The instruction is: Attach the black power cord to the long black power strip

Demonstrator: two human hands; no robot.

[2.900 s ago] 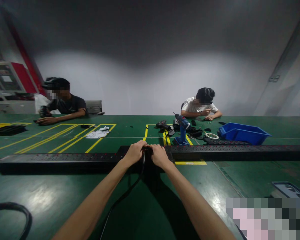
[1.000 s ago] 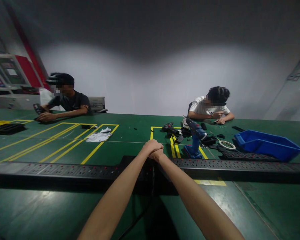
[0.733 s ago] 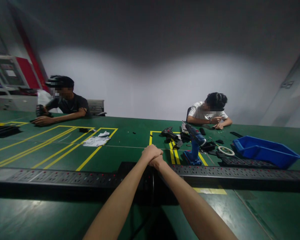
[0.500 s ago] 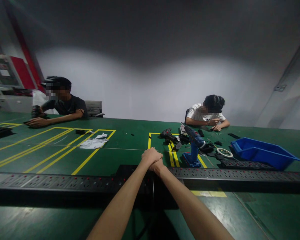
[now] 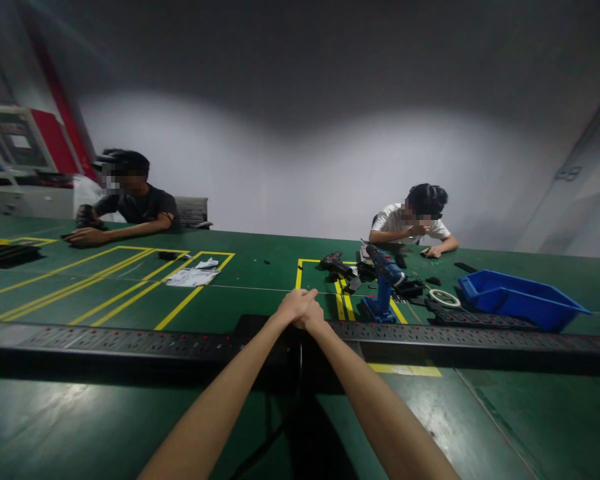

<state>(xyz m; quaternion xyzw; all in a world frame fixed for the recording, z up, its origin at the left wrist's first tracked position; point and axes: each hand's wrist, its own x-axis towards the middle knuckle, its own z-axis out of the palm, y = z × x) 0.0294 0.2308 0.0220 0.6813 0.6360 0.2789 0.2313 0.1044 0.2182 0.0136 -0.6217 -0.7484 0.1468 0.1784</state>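
Note:
My left hand (image 5: 291, 307) and my right hand (image 5: 312, 315) are clasped together above the long black socket strip (image 5: 180, 345). The fingers of each wrap round the other hand, and no tool shows between them. Just right of them, a blue cordless drill (image 5: 386, 268) stands upright on its base. A second, dark drill (image 5: 334, 262) lies behind it among small black parts. Under my wrists a black cable (image 5: 300, 373) runs down from the strip.
A blue bin (image 5: 525, 300) and a roll of tape (image 5: 444, 298) are at right. White papers (image 5: 193, 275) lie on the green table (image 5: 260, 267) at left. Two people sit across: one in a dark shirt (image 5: 153, 203), one in a white shirt (image 5: 390, 219).
The view has shifted slightly. My clasped hands have loosened a little, with a thumb now raised. The person at right has lifted one hand towards the face.

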